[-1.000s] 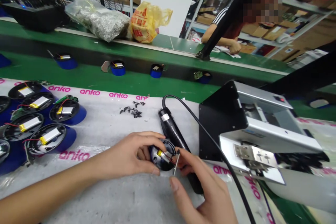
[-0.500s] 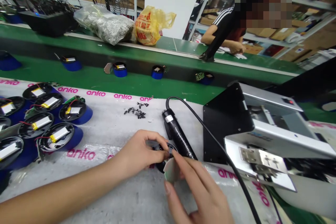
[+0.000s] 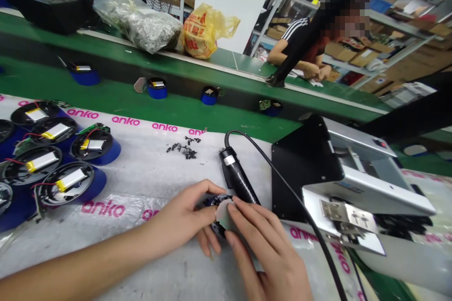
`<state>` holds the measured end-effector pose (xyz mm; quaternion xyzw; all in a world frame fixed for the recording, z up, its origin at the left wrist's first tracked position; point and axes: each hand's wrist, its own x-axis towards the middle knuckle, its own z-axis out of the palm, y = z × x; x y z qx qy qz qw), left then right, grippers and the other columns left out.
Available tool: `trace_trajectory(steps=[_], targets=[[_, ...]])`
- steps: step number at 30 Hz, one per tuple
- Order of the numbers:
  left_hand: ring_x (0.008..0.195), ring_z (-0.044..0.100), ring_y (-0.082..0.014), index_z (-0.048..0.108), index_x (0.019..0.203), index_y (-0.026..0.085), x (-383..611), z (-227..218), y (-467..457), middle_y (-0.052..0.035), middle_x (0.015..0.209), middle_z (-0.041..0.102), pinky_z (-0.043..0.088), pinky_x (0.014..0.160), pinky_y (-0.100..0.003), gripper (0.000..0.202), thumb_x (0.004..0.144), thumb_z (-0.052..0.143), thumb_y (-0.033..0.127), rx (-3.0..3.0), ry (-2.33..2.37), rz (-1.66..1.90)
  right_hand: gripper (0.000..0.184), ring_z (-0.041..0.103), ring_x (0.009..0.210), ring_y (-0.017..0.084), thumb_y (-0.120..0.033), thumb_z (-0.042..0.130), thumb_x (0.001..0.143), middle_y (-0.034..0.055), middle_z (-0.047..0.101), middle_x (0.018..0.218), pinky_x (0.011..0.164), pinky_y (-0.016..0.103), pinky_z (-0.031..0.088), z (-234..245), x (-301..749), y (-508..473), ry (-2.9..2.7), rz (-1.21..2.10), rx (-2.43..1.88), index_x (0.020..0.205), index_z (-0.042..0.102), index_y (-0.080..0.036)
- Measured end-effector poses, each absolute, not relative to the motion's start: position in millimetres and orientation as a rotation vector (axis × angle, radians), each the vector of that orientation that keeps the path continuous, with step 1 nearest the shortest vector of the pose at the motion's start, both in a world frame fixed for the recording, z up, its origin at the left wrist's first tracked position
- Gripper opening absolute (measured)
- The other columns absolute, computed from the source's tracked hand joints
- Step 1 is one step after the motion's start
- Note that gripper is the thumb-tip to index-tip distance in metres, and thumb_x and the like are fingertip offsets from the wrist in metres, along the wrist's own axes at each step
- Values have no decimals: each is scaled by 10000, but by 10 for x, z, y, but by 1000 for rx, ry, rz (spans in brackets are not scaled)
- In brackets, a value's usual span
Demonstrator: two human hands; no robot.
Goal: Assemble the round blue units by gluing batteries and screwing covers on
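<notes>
In the head view my left hand (image 3: 190, 216) is closed around the side of a round dark housing (image 3: 219, 231), thumb at its rim. My right hand (image 3: 268, 244) pinches a pale, thin disc (image 3: 223, 214) with a greenish lower part, lying over the housing's opening. The disc and the fingers hide most of the inside. Just behind my hands a black electric screwdriver (image 3: 240, 178) lies on the mat, its tip end hidden by my right hand. Small black pieces (image 3: 185, 149) are scattered farther back.
Several blue housings (image 3: 95, 148) with silver batteries crowd the left. A screw feeder (image 3: 353, 174) stands right, with a black cable (image 3: 300, 197) crossing in front. More housings sit along the green conveyor (image 3: 183, 108). Across it a person (image 3: 296, 51) works beside a yellow bag (image 3: 201, 33).
The pale disc has tipped from upright beside the housing to lying over its opening. My left fingers have moved from inside the housing to its side. The view has shifted slightly.
</notes>
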<state>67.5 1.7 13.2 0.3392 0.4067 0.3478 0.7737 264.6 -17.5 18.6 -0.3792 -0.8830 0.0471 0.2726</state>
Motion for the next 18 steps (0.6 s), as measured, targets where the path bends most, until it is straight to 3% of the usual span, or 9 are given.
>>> trace_trajectory(steps=[2, 5, 9, 13, 18], targets=[[546, 724, -139, 574, 1168, 173, 624, 111, 32, -84, 967, 735, 586, 482, -220, 394, 828, 690, 336, 697, 820, 750, 398, 500, 1221, 207, -113, 587, 930, 85, 605, 1322, 998, 304, 553, 183, 2653, -171, -2399, 137, -1030, 1325, 573, -158], [594, 756, -163, 608, 1166, 176, 570, 81, 59, -97, 1032, 744, 619, 544, -245, 360, 830, 661, 297, 653, 726, 747, 402, 482, 1215, 227, -121, 580, 934, 97, 586, 1335, 964, 326, 576, 223, 2641, -147, -2465, 125, -1034, 1334, 577, -155], [618, 764, -163, 630, 1148, 196, 575, 75, 60, -45, 915, 748, 628, 564, -236, 283, 899, 644, 329, 662, 706, 758, 354, 496, 1156, 247, -130, 554, 944, 135, 586, 1280, 881, 368, 616, 305, 2583, -125, -2480, 122, -1042, 1293, 614, -143], [588, 750, -141, 620, 1139, 203, 623, 119, 48, -31, 925, 744, 617, 542, -217, 265, 923, 647, 356, 711, 802, 760, 349, 510, 1145, 279, -147, 546, 935, 167, 488, 1327, 796, 424, 633, 353, 2530, -133, -2413, 105, -1121, 1270, 632, -186], [535, 715, -128, 592, 1172, 181, 664, 159, 17, -11, 719, 732, 587, 518, -195, 315, 949, 590, 405, 820, 928, 748, 313, 585, 1007, 213, -167, 561, 932, 119, 570, 1187, 754, 353, 616, 322, 2542, -124, -2303, 200, -1148, 1232, 645, -206]])
